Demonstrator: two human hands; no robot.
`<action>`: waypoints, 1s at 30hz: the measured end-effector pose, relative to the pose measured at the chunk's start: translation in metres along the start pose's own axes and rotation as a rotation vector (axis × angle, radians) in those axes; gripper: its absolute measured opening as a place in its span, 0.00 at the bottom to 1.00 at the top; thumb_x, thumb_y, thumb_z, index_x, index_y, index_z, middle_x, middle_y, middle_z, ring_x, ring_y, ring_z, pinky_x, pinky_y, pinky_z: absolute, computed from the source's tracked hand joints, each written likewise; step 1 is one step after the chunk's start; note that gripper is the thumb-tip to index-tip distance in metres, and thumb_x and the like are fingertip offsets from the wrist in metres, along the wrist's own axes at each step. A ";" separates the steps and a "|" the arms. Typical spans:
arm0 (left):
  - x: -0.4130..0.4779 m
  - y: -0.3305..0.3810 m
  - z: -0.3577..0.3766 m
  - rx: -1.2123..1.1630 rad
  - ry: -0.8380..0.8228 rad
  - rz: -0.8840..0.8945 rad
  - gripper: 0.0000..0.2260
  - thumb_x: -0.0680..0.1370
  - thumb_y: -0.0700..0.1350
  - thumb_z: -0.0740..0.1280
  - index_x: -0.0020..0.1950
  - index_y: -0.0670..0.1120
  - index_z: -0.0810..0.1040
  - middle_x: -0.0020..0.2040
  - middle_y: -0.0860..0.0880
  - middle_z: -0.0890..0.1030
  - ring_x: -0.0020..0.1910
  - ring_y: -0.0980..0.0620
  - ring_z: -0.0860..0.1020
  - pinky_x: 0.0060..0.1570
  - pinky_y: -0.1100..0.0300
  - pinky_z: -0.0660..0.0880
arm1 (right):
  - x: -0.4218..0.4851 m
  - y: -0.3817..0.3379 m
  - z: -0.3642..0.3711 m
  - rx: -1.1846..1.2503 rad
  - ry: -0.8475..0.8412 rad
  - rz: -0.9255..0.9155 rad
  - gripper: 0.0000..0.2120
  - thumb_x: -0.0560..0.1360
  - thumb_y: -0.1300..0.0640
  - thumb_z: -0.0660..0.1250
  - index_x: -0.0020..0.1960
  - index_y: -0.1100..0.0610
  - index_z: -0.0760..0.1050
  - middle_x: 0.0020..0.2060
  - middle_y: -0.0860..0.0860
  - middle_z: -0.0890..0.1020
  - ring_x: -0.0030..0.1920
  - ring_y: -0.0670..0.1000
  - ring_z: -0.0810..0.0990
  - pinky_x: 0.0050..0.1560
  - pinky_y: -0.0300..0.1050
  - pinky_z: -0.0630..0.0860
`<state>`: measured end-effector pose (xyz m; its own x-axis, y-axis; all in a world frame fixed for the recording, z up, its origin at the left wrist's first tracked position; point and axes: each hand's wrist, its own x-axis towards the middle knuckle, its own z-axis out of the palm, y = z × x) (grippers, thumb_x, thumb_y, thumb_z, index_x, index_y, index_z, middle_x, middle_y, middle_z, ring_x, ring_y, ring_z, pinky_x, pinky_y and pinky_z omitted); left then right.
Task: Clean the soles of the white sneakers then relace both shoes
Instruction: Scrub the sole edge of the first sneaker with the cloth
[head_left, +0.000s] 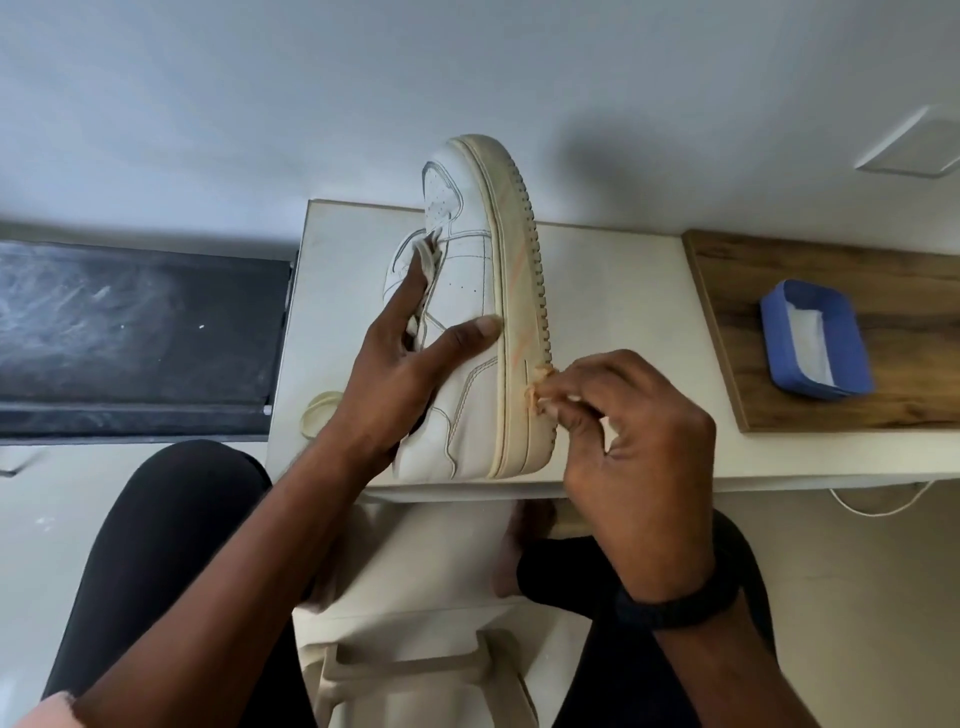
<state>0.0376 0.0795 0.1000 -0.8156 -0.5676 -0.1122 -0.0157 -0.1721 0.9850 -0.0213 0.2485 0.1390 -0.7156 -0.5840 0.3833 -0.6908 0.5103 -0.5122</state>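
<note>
A white sneaker (467, 291) lies on its side on the white table (613, 312), toe pointing away, its yellowed sole edge (519, 312) facing right. My left hand (405, 364) grips the upper, thumb pressed near the sole edge and fingers over the lace area. My right hand (634, 431) pinches a small beige wipe (540, 387) against the sole's side near the heel. A loose white lace (318, 415) lies on the table left of the shoe. The second sneaker is not in view.
A blue tray (815, 340) holding white material sits on a wooden board (831, 270) at the right. A dark panel (135, 332) lies to the left of the table. A stool frame (415, 670) and my legs are below the table's near edge.
</note>
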 end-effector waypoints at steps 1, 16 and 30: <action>0.001 0.001 0.001 0.014 -0.008 0.010 0.31 0.79 0.43 0.73 0.81 0.55 0.67 0.68 0.60 0.81 0.67 0.60 0.80 0.67 0.56 0.77 | 0.001 0.002 0.000 0.001 0.020 0.025 0.11 0.70 0.65 0.77 0.51 0.58 0.84 0.47 0.51 0.86 0.48 0.47 0.84 0.50 0.38 0.82; 0.003 -0.003 -0.002 -0.011 -0.022 0.061 0.34 0.77 0.45 0.74 0.81 0.52 0.66 0.75 0.51 0.77 0.74 0.49 0.76 0.74 0.42 0.72 | 0.008 -0.011 0.010 0.111 0.124 -0.024 0.07 0.73 0.66 0.74 0.48 0.57 0.85 0.51 0.53 0.81 0.51 0.50 0.81 0.53 0.35 0.79; 0.005 -0.007 -0.003 -0.028 -0.047 0.082 0.40 0.73 0.54 0.78 0.82 0.53 0.65 0.78 0.46 0.73 0.77 0.42 0.71 0.75 0.35 0.67 | -0.008 -0.020 0.013 -0.042 0.096 -0.201 0.07 0.76 0.60 0.70 0.48 0.60 0.86 0.46 0.53 0.85 0.50 0.54 0.82 0.51 0.49 0.83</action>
<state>0.0356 0.0751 0.0920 -0.8396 -0.5426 -0.0244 0.0677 -0.1491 0.9865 -0.0006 0.2343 0.1359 -0.5681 -0.6149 0.5470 -0.8229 0.4167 -0.3862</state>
